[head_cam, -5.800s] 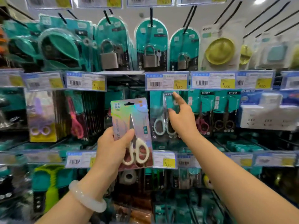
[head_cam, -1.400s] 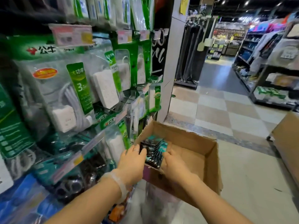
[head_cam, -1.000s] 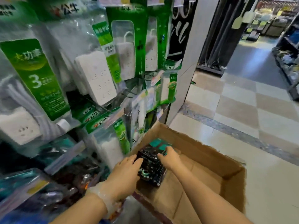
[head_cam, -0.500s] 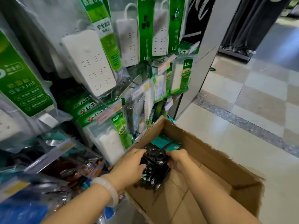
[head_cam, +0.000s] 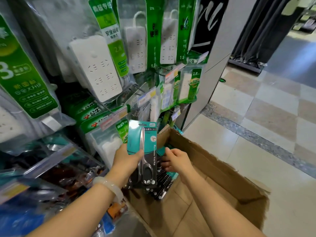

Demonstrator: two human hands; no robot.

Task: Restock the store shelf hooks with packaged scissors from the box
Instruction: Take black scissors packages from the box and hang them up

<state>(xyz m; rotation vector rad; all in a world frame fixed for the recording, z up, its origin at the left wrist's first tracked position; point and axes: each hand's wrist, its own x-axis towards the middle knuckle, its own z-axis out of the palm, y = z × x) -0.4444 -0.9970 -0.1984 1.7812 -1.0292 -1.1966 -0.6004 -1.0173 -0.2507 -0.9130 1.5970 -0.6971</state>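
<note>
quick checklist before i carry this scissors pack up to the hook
1. Left hand grips the scissors pack: ok.
2. One pack only in that grip: cannot tell, its back is hidden.
3. Hang hole at the pack's top uncovered: ok.
4. Right hand free of stock: not ok, its fingers touch the stack of packs in the box.
5. Target hook in view: not ok, only power strips hang here.
</note>
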